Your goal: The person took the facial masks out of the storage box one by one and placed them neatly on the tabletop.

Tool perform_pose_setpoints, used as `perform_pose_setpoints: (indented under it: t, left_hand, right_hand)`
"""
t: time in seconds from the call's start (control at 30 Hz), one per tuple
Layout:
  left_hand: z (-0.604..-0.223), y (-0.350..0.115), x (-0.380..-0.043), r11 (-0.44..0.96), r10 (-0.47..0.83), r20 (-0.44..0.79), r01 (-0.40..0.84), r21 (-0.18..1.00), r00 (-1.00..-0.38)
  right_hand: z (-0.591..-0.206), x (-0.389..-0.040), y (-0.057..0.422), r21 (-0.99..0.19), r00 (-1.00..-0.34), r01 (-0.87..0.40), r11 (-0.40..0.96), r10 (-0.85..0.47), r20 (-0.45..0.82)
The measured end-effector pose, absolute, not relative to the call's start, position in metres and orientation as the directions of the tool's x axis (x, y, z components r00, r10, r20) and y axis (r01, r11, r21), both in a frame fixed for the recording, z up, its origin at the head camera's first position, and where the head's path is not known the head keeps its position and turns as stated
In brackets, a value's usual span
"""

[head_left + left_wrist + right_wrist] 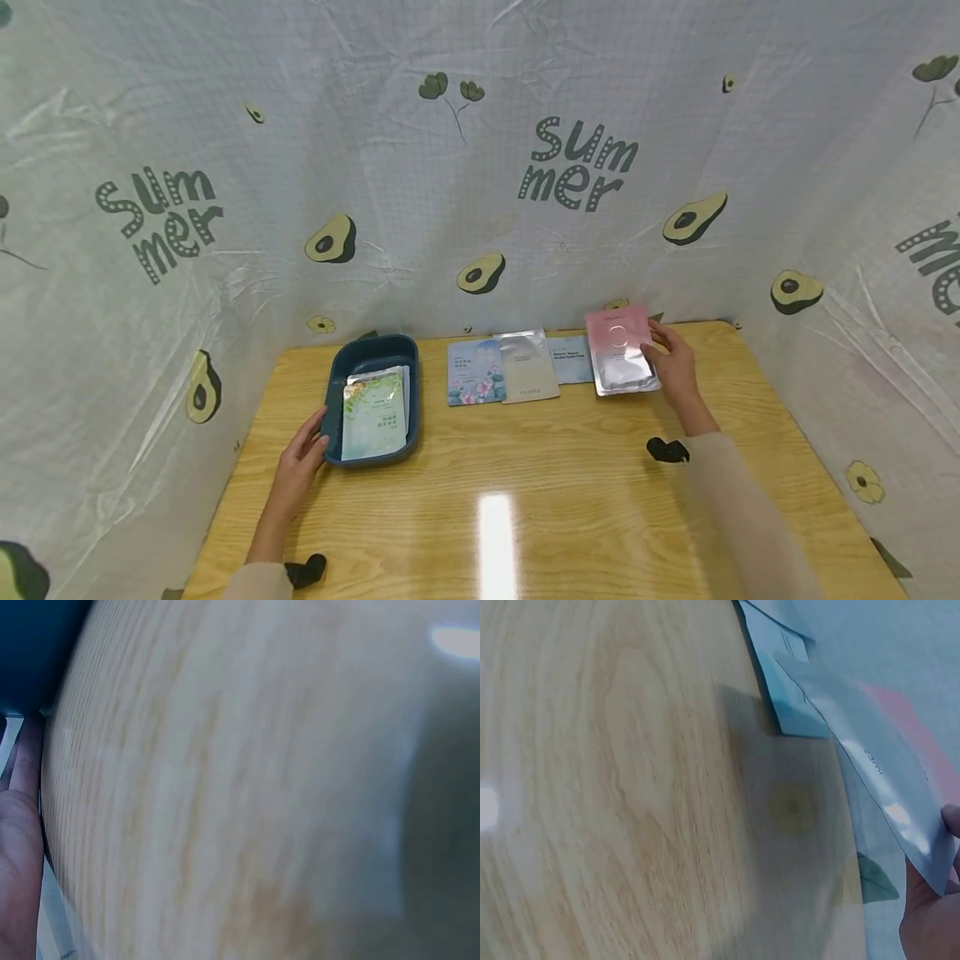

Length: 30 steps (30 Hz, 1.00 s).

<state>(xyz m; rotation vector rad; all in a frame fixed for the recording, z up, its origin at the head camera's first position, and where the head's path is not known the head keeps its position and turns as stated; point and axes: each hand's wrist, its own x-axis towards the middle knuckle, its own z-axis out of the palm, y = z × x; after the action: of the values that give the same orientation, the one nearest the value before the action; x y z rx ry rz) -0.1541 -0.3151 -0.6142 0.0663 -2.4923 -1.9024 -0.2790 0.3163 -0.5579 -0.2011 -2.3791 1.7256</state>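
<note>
A pink and silver face mask sachet is pinched by my right hand along its right edge. In the right wrist view the sachet is tilted and lifted over the table, its shadow below. My left hand rests against the left side of a dark blue plastic basin, fingers and thumb at the rim. Inside the basin lie a green floral mask sachet and another packet mostly hidden beneath it. Only a corner of the basin shows in the left wrist view, above the left hand.
Beside the basin, a blue floral sachet, a cream and silver sachet and a light blue packet lie in a row, slightly overlapping. A patterned cloth rises behind the wooden table and along both sides.
</note>
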Motion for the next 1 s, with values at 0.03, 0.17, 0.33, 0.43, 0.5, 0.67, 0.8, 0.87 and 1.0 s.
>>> perform_pose_setpoints:
  t: [0.03, 0.17, 0.33, 0.43, 0.5, 0.67, 0.8, 0.87, 1.0]
  left_hand:
    - [-0.615, -0.315, -0.154, 0.261, -0.038, -0.024, -0.033, 0.965, -0.999]
    - [-0.615, -0.315, -0.154, 0.256, -0.037, -0.024, -0.033, 0.966, -0.999]
    - [-0.614, -0.315, -0.153, 0.259, -0.046, -0.031, -0.042, 0.965, -0.998]
    - [-0.612, -0.315, -0.153, 0.263, -0.046, -0.02, -0.032, 0.964, -0.999]
    - [-0.612, -0.314, -0.153, 0.266, -0.043, -0.008, -0.02, 0.964, -0.999]
    - [-0.614, -0.316, -0.156, 0.265, -0.035, 0.005, -0.004, 0.964, -0.999]
    - [-0.618, -0.317, -0.157, 0.259, -0.032, -0.001, -0.009, 0.966, -0.999]
    - [-0.619, -0.318, -0.157, 0.258, -0.033, -0.003, -0.012, 0.966, -0.999]
    - [-0.618, -0.318, -0.157, 0.254, -0.032, -0.003, -0.011, 0.967, -0.999]
  right_hand:
    - [-0.558, -0.28, 0.317, -0.951, -0.971, 0.008, 0.308, 0.23, 0.066]
    - [-0.56, -0.285, 0.322, -0.949, -0.969, 0.069, 0.307, 0.247, 0.009]
    - [-0.564, -0.292, 0.326, -0.94, -0.966, 0.112, 0.323, 0.258, -0.027]
    - [-0.566, -0.297, 0.331, -0.939, -0.969, 0.113, 0.325, 0.244, -0.033]
    - [-0.568, -0.3, 0.333, -0.933, -0.972, 0.121, 0.338, 0.233, -0.042]
    - [-0.57, -0.307, 0.334, -0.907, -0.969, 0.175, 0.384, 0.23, -0.09]
    - [-0.573, -0.31, 0.335, -0.871, -0.962, 0.219, 0.439, 0.244, -0.119]
    - [-0.574, -0.312, 0.335, -0.856, -0.959, 0.235, 0.461, 0.251, -0.128]
    - [-0.574, -0.314, 0.331, -0.822, -0.957, 0.253, 0.51, 0.254, -0.137]
